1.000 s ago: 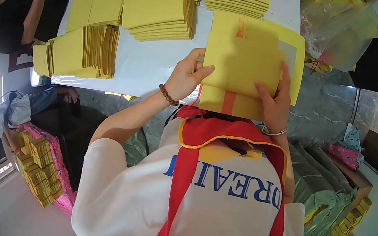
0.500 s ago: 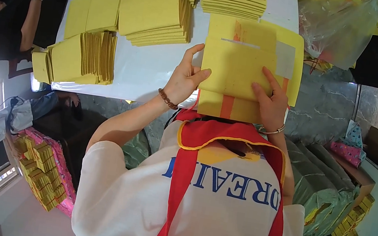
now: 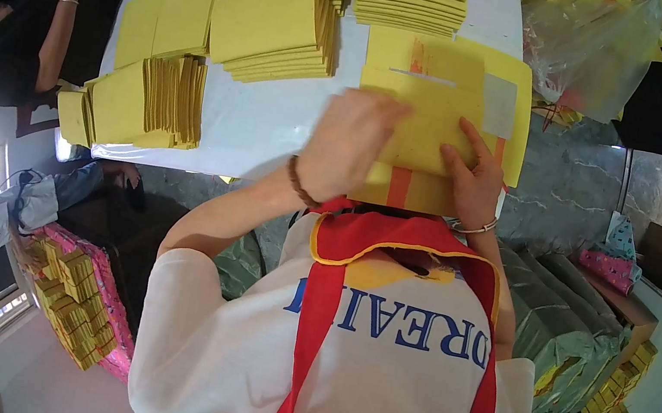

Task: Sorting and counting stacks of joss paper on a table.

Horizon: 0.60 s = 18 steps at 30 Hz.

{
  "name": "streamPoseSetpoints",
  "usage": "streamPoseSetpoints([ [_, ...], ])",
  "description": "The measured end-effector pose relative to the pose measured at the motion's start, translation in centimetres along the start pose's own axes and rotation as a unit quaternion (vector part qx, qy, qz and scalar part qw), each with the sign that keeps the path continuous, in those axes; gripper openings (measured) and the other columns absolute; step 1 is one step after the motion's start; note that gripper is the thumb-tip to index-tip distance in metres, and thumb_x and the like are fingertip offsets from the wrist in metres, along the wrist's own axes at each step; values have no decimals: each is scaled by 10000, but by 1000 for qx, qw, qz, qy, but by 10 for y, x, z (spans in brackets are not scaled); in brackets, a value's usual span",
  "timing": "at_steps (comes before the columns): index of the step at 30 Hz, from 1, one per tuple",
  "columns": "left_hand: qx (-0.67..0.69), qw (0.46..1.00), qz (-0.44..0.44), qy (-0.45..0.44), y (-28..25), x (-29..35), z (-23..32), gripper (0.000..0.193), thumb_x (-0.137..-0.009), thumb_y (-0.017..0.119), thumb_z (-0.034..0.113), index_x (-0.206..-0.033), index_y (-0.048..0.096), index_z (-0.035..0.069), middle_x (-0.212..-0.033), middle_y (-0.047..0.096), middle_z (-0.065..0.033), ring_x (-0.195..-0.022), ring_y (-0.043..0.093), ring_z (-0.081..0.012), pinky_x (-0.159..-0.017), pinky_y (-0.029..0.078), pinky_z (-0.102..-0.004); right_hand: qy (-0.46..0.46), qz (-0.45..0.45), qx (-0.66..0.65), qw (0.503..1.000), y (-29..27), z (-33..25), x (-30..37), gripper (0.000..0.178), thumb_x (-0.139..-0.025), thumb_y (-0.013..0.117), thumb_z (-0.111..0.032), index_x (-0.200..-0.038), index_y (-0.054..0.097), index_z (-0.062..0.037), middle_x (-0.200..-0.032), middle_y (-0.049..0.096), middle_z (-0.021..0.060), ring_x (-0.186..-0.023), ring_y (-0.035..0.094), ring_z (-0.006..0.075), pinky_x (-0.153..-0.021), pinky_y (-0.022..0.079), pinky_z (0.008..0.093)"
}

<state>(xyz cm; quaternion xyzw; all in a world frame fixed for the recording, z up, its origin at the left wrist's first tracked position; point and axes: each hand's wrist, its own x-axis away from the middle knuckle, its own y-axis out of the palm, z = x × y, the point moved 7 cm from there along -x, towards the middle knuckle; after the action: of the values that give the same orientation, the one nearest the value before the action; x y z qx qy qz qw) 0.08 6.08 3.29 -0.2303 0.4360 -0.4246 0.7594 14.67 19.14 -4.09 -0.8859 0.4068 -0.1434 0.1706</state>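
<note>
A folded sheet of yellow paper (image 3: 432, 123) lies in front of me at the table's near edge. It rests on a larger yellow piece with orange-red marks (image 3: 398, 187) and a pale grey patch (image 3: 499, 108) on its right. My right hand (image 3: 476, 174) is laid on the folded sheet's right side, thumb and fingers apart. Over the left part of the same sheet is my left hand (image 3: 351, 140), smeared by motion. Its fingertips reach toward the middle of the sheet, and whether they hold anything is unclear.
Several stacks of folded yellow paper (image 3: 275, 18) stand on the white table (image 3: 274, 127), to the left and at the back. A clear plastic bag (image 3: 589, 53) with yellow paper is at the far right. Two other people (image 3: 34, 43) are on the left. Green wrapped bundles (image 3: 555, 332) stand right.
My left hand has moved from the sheet's left edge rightward over its surface, its back now turned up. The right hand stays in place on the sheet.
</note>
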Motion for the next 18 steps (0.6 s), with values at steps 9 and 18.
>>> streamPoseSetpoints([
  [9,-96,981,-161,46,73,1,9,630,-809,616,363,-1327,433,55,-1381,372,-184,-1292,323,-335,-1063,249,-453,-49,-11,31,998,-1,-9,2,470,-789,667,-198,-1222,560,-49,-1135,611,179,-1010,601,290,-882,442,363],
  [18,-104,979,-171,42,76,3,5,645,-815,602,380,-1346,410,68,-1401,348,-173,-1317,289,-327,-1074,221,-459,-241,-34,351,904,22,-19,34,612,-875,497,-456,-1358,424,-88,-1451,332,101,-1347,303,252,-1049,109,593],
])
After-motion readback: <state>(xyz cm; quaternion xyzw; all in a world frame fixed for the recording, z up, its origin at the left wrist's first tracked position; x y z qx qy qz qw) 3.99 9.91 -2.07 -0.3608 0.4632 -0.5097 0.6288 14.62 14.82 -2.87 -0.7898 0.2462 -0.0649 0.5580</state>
